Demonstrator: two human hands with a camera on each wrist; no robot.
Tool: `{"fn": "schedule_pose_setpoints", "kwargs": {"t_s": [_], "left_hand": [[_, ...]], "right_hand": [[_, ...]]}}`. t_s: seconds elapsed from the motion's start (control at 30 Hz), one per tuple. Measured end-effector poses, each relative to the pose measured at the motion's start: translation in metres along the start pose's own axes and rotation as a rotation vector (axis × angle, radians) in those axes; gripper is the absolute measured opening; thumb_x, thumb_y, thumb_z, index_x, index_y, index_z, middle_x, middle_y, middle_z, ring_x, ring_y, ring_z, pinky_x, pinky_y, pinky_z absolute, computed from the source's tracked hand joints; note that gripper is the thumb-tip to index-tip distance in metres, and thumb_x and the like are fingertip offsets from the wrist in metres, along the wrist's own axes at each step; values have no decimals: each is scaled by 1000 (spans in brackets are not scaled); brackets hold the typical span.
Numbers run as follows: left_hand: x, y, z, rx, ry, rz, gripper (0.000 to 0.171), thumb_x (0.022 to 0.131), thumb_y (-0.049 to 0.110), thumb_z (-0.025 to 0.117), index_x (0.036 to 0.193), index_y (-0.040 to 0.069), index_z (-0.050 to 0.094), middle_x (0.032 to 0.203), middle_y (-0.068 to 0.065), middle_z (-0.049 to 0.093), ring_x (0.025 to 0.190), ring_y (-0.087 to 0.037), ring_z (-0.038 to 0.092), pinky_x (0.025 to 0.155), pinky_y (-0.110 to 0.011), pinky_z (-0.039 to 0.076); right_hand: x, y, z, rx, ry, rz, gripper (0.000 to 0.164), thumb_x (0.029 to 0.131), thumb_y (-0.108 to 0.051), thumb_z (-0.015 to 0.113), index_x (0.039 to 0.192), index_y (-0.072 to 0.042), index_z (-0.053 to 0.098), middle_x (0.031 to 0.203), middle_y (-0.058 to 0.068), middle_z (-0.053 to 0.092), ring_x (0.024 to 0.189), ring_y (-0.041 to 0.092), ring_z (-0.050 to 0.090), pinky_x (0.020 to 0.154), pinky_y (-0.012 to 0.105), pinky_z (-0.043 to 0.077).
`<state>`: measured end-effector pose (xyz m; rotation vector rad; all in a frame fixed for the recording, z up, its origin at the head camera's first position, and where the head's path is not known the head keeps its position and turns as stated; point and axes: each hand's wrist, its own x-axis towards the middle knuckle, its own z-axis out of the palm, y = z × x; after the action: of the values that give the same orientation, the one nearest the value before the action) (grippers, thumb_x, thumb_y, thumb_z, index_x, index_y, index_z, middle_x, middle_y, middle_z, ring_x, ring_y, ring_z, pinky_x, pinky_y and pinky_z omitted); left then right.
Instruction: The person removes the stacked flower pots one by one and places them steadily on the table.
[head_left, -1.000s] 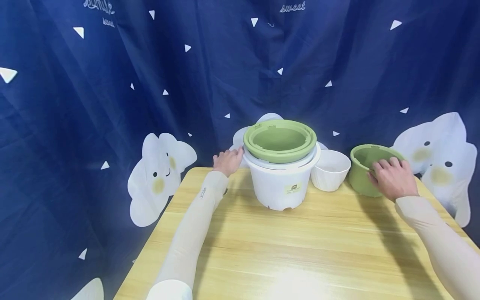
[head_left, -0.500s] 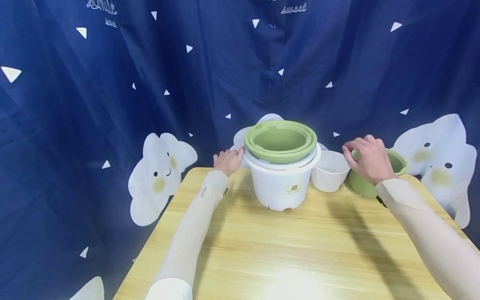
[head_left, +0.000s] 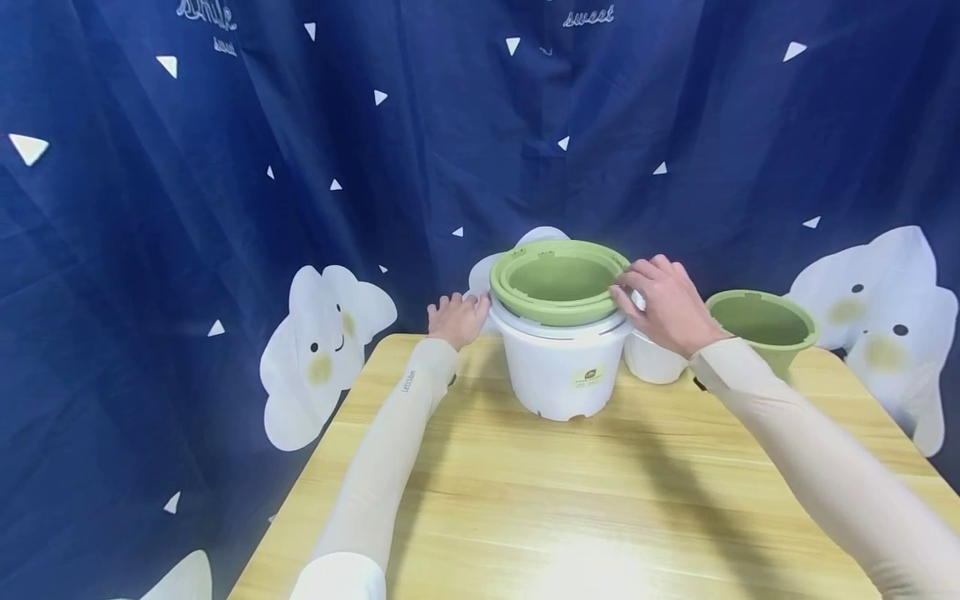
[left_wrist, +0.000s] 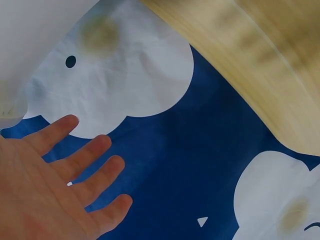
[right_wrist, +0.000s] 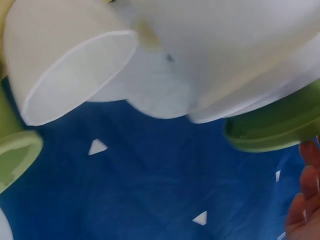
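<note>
Right hand (head_left: pixel 666 305) has swung leftward to the three o'clock rim of nested round green plastic pots (head_left: pixel 555 314), fingers' grip unclear; left hand (head_left: pixel 456 321), fingers apart, is at nine o'clock beside the round white plastic pot (head_left: pixel 547 367) beneath, standing on the wooden desk (head_left: pixel 525 492).

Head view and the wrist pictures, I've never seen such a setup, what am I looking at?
No machine: the grips are a person's bare left hand and right hand. The head camera looks down; each wrist camera watches its hand. On the wooden table stand green pots stacked atop a large white pot, a smaller white pot and a separate green pot. The left hand, fingers spread, is beside the large white pot; the right is at the green pots' rim, its hold unclear.
</note>
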<state>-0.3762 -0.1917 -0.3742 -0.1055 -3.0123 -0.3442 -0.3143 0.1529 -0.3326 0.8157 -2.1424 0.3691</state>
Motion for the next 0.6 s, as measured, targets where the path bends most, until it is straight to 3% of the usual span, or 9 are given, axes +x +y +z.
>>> {"fn": "schedule_pose_setpoints", "kwargs": {"t_s": [0.2, 0.6], "left_hand": [[4, -1, 2, 1, 0, 2, 75, 106, 58, 5, 152, 19, 49, 153, -17, 49, 140, -41, 42, 114, -62, 30], [9, -4, 6, 15, -18, -8, 79, 104, 62, 1, 154, 21, 47, 155, -16, 49, 142, -41, 42, 115, -62, 29]], "right_hand": [[15, -20, 6, 40, -106, -8, 22, 100, -27, 65, 102, -7, 76, 101, 8, 76, 90, 28, 52, 76, 44, 37], [28, -39, 15, 55, -408, 77, 41, 109, -40, 45, 115, -14, 76, 120, 4, 76, 119, 29, 52, 104, 57, 31]]}}
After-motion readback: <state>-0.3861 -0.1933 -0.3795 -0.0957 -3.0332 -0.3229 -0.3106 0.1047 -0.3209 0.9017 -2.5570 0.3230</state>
